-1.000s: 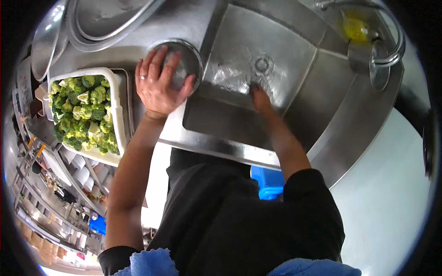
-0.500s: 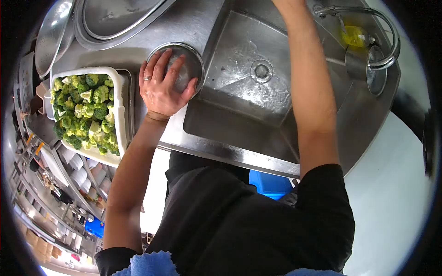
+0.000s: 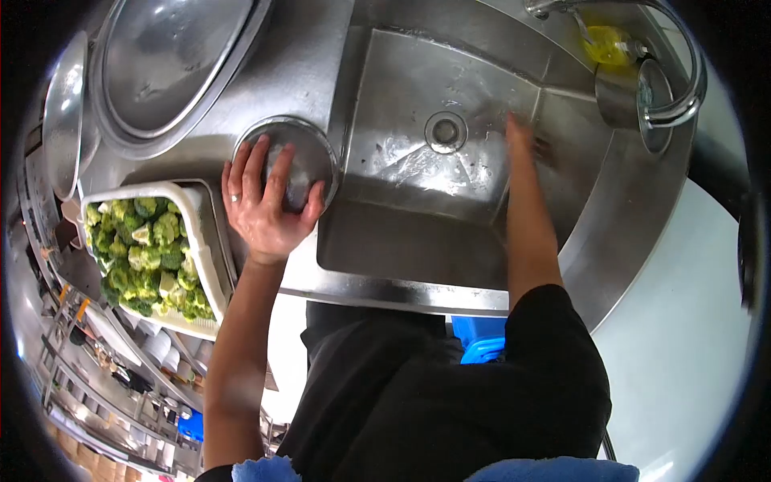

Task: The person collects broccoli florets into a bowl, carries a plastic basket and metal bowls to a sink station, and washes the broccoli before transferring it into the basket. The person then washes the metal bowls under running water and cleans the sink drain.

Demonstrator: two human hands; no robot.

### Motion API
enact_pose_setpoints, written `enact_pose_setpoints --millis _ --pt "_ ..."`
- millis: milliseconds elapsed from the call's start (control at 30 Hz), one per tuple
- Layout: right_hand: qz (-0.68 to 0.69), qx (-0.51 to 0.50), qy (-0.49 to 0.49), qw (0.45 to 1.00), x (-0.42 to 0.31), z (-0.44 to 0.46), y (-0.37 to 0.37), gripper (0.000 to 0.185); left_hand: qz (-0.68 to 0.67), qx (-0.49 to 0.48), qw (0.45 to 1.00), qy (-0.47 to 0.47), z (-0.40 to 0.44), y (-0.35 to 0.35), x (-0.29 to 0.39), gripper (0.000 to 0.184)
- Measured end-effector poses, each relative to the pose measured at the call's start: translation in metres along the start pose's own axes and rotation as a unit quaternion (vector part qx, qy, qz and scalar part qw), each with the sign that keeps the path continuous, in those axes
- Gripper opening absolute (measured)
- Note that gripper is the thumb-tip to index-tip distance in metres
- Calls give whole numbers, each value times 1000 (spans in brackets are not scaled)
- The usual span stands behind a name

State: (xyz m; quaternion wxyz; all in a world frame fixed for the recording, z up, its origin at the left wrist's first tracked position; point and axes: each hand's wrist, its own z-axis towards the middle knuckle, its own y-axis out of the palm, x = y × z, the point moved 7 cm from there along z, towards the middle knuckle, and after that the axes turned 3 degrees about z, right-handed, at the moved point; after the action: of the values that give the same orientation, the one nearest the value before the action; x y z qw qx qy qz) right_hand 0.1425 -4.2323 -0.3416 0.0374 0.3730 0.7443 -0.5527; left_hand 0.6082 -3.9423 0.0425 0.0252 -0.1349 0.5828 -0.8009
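Note:
My left hand (image 3: 265, 210) lies with its fingers spread over a round metal dish (image 3: 301, 145) at the left edge of the sink. The palm covers the dish's near side; whether it is a bowl or a lid I cannot tell. Inside the steel sink (image 3: 418, 241), my right hand (image 3: 526, 138) is to the right of the drain (image 3: 445, 132). Motion smears its fingers, and I make out nothing in them. Water glistens on the sink floor around the drain.
A white basket (image 3: 201, 265) of broccoli florets (image 3: 148, 249) stands at left. Large metal trays (image 3: 173, 64) and a colander (image 3: 64, 120) lie farther back. At the upper right are a curved faucet (image 3: 695, 80), a yellow liquid bottle (image 3: 606, 46) and a metal container (image 3: 617, 95).
My right hand has come down from beyond the upper edge of the view into the sink. My left hand stays on the round dish. The camera view has shifted.

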Motion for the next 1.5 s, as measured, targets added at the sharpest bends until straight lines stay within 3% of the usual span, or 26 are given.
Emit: enact_pose_setpoints --millis 67,133,167,267,333,400,433,500,600,700,767,833,900,933,967,1000,1033,1100,1200,1233,1300,1367,1400,1433,1467,1500 --pt "-44 27 69 996 -6 11 -12 93 5 -2 1000 2 -1 3 -1 55" --pt "-84 30 -5 996 -57 14 0 92 4 6 1000 0 -3 8 -2 54" --pt "-151 56 -50 986 -67 38 45 93 7 8 1000 8 -4 9 -1 55" --pt "-165 24 -65 984 -153 -17 104 90 17 8 1000 14 -4 10 1 57" --pt "-158 -22 -171 972 -200 -79 152 87 18 7 1000 18 -5 11 2 57" --pt "-172 -135 -255 942 -228 -154 173 82 17 7 1000 20 -6 11 1 58" --pt "-197 -182 -288 919 -230 -185 191 79 14 8 1000 22 -6 11 1 58" --pt "-209 -92 -380 896 -206 -234 228 72 12 8 1000 23 -7 10 2 58" --pt "-180 -169 -436 866 -164 -309 208 65 6 7 1000 25 -6 9 2 58" --pt "-198 -287 -506 789 -106 -355 169 57 6 2 1000 20 -5 8 3 58" --pt "-258 -386 -500 731 -64 -361 151 52 4 3 1000 18 -6 8 2 58" --pt "-218 -394 -488 748 -10 -339 133 42 8 1 1000 21 -5 7 3 56" --pt "-187 -386 -388 816 28 -299 106 37 15 -4 999 28 -3 5 6 54" --pt "-294 -342 -373 811 55 -276 96 30 12 -5 1000 28 -3 5 7 54" --pt "-306 -294 -420 802 47 -250 78 24 11 -4 1000 28 -3 5 7 54" --pt "-321 -302 -362 821 43 -221 56 33 12 -3 1000 28 -3 6 5 54" --pt "-357 -272 -241 860 83 -159 73 46 9 1 1000 25 -4 7 4 55" --pt "-400 -207 -135 883 33 -109 40 75 5 7 1000 21 -6 8 2 57" --pt "-188 -147 -73 968 -44 -52 57 66 9 8 1000 25 -6 9 3 57" --pt "-162 -83 -123 976 -86 -61 64 63 9 10 1000 27 -6 9 5 57" --pt "-183 -64 -327 925 -122 -84 131 57 11 14 999 32 -6 9 5 57" --pt "-184 -195 -330 905 -145 -153 150 54 13 12 999 33 -6 9 6 56" --pt "-150 -178 -386 893 -136 -189 159 49 13 12 999 33 -5 9 6 56" --pt "-235 -223 -378 867 -127 -222 165 47 14 10 999 33 -4 8 6 57" --pt "-214 -260 -371 865 -115 -253 145 44 15 8 999 32 -4 8 6 57" --pt "-246 -251 -448 822 -69 -264 170 44 16 6 999 30 -4 8 6 57"
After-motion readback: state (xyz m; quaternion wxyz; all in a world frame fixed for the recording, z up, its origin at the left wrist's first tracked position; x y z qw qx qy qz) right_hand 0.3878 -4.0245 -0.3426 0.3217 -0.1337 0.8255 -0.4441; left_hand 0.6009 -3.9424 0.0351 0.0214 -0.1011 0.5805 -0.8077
